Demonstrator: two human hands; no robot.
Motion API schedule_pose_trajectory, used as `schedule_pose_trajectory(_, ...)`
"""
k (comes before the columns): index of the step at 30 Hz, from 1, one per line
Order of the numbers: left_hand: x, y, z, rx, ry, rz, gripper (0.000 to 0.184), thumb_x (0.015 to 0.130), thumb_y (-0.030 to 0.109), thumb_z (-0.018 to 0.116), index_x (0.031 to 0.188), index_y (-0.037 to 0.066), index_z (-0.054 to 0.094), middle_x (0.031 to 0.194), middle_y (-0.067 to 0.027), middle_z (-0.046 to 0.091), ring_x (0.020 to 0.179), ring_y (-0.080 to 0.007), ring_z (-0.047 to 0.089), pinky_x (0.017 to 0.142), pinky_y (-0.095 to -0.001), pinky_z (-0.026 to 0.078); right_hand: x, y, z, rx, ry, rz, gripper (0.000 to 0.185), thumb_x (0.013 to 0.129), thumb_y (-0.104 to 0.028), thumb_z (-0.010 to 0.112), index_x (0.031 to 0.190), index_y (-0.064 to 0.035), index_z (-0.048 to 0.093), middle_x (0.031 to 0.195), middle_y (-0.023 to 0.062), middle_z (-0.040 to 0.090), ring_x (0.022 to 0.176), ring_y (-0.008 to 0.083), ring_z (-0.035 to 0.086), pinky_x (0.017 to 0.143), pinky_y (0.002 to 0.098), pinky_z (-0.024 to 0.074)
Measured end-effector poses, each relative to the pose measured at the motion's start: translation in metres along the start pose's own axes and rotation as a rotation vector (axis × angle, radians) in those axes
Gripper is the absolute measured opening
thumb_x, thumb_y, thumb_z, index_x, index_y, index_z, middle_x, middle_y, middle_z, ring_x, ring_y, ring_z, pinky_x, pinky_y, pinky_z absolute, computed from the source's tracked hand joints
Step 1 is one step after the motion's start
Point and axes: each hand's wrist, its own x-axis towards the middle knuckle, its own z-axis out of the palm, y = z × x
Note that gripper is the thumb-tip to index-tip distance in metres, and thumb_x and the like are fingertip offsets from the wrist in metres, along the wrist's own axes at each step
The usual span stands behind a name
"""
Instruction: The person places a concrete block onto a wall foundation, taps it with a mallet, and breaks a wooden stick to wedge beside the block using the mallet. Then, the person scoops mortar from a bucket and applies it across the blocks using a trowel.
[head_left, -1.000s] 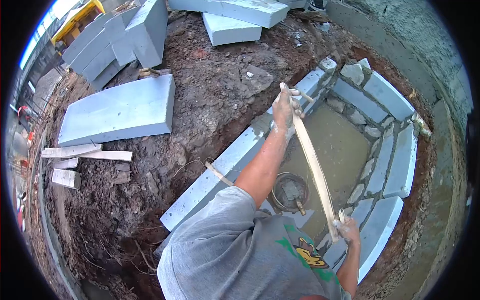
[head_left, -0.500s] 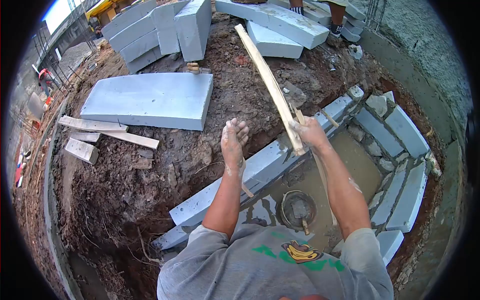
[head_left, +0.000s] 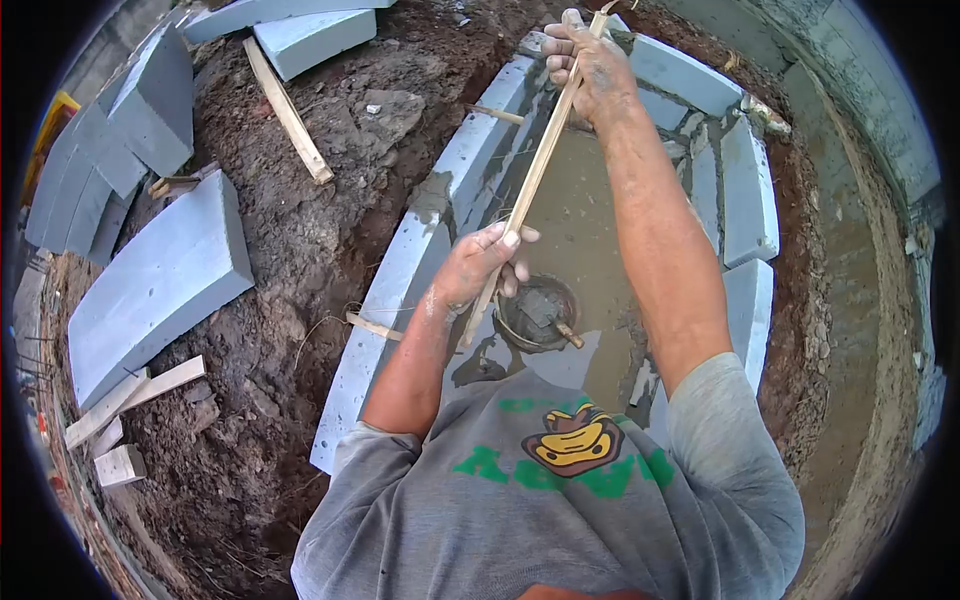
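Note:
A thin, pale wooden strip [head_left: 545, 150] runs slantwise between my hands, its upper end splintered. My right hand [head_left: 597, 78] is closed round it near the top. Lower down, my left hand [head_left: 487, 265] grips the strip between thumb and fingers. Below my left hand, a round bucket [head_left: 577, 310] stands in the muddy water, with a wooden-handled tool [head_left: 570, 335] in it, probably a trowel. Along the left side of the pit runs a row of pale blocks [head_left: 375, 320]. Two short wooden pieces, a lower stick [head_left: 375, 326] and an upper stick [head_left: 497, 114], lie across that row.
On the dirt bank lie a wider board [head_left: 288, 112], a large pale slab [head_left: 160, 285] and crossed wood offcuts [head_left: 135, 395]. More slabs [head_left: 150, 110] lean together at the upper left. Blocks [head_left: 745, 190] line the pit's right side, beyond which is a rough wall [head_left: 870, 70].
My view has turned to the right. The wider board near my right hand now lies apart on the dirt. My left hand, empty before, has closed on the thin strip.

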Motion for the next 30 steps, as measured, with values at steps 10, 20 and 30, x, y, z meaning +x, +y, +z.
schedule_pose_trajectory(10, 0.067, -0.042, 0.07, 0.85, -0.007, 0.078, 0.033, 0.091, 0.033, 0.056, 0.107, 0.005, 0.065, 0.079, -0.006, 0.064, 0.071, -0.0155, 0.057, 0.068, -0.031, 0.046, -0.222, -0.022, -0.13, -2.053, 0.084, -0.595, 0.072, 0.082, -0.046, 0.061, 0.136, -0.0056, 0.039, 0.133, 0.0203, 0.041, 0.128, 0.0353, 0.036, 0.108, 0.0509, 0.0223)
schedule_pose_trajectory(20, 0.098, -0.039, 0.129, 0.372, -0.697, -0.466, 0.036, 0.097, 0.04, 0.043, 0.087, 0.007, 0.053, 0.062, 0.0015, 0.048, 0.051, -0.0081, 0.048, 0.047, -0.023, 0.04, -0.294, -0.009, -0.208, -2.011, -0.242, -0.439, 0.028, 0.085, -0.039, 0.056, 0.08, -0.0119, 0.056, 0.074, 0.0026, 0.05, 0.08, 0.0182, 0.055, 0.07, 0.0352, 0.0421)
schedule_pose_trajectory(30, 0.114, -0.041, 0.147, 0.212, -0.745, -0.453, 0.029, 0.095, 0.034, 0.048, 0.082, 0.008, 0.054, 0.055, 0.0026, 0.044, 0.042, -0.007, 0.035, 0.04, -0.0217, 0.026, -0.31, -0.034, -0.207, -2.067, -0.083, -0.378, 0.03, 0.079, -0.039, 0.062, 0.078, -0.0099, 0.054, 0.075, 0.002, 0.047, 0.076, 0.0192, 0.052, 0.072, 0.0351, 0.0399)
